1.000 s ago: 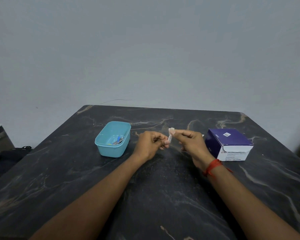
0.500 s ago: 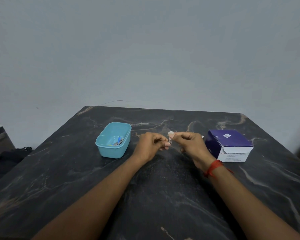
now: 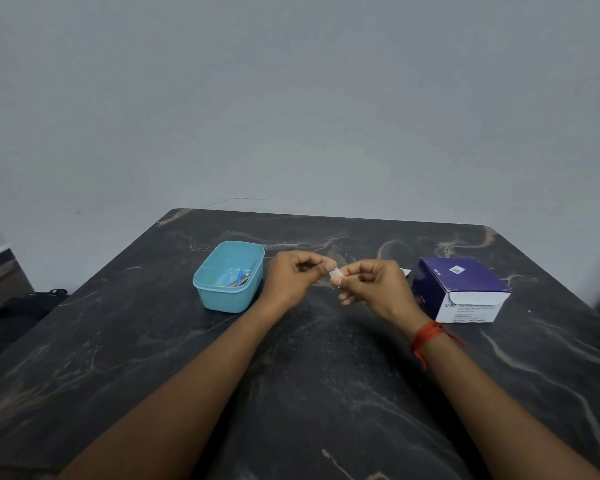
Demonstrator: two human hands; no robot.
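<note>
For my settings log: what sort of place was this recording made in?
Probably a plain indoor room: a dark marbled table against a bare grey wall, with a purple BD box and a teal tub.

Plain indoor room — bare grey wall (image 3: 291,98), dark marble table (image 3: 118,341).

Both forearms (image 3: 201,386) are bare right up to the hands. Just behind the right hand (image 3: 378,289), a red thread band (image 3: 426,336) circles the wrist, several strands wound together, loose tails trailing off it. The left hand (image 3: 293,282) and its wrist are bare
</note>
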